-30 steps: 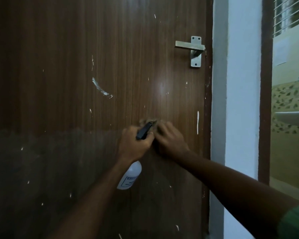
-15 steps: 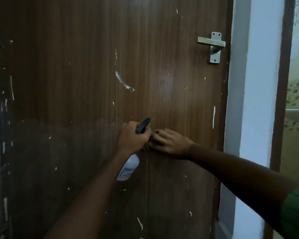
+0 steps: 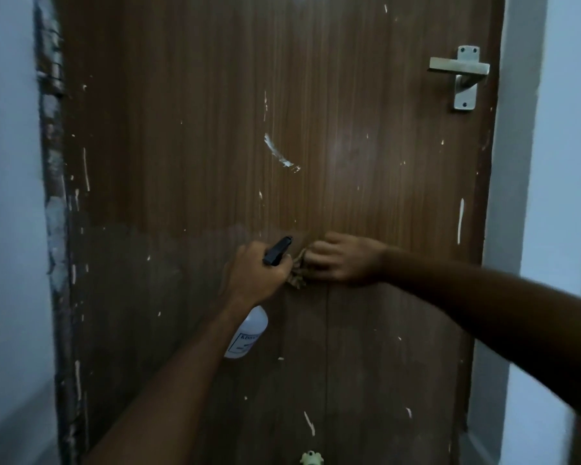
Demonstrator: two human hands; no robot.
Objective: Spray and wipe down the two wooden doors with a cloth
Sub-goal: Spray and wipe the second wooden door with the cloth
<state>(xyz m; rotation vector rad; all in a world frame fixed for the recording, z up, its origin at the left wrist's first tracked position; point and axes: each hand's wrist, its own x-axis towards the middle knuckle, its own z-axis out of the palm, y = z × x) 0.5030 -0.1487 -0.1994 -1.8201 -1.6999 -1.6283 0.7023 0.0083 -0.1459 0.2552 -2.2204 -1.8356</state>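
Since a second ago the view has swung leftward: the door's left edge and the pale wall beside it have come into sight, while the tiled room past the right frame has dropped out; both hands sit at much the same height on the door as before.

From the head camera, the left hand grips the neck of a white spray bottle, fingers curled round it, its black trigger head pointing up and right toward the wood. The bottle carries a label with dark print; only a few letters at the top, something like "KISS", can be made out, the rest too blurred to read. The right hand presses a crumpled tan cloth against the wooden door, fingers bent over the cloth, which bunches out just beside the left hand's knuckles. The two hands nearly touch.

White paint flecks and a larger white smear dot the door. A metal lever handle sits high near the door's right edge, well apart from the hands. The left edge runs along a chipped, rough frame strip; a pale jamb borders the right. Wide bare door surface lies above the hands and to their left; the panel below is darker.
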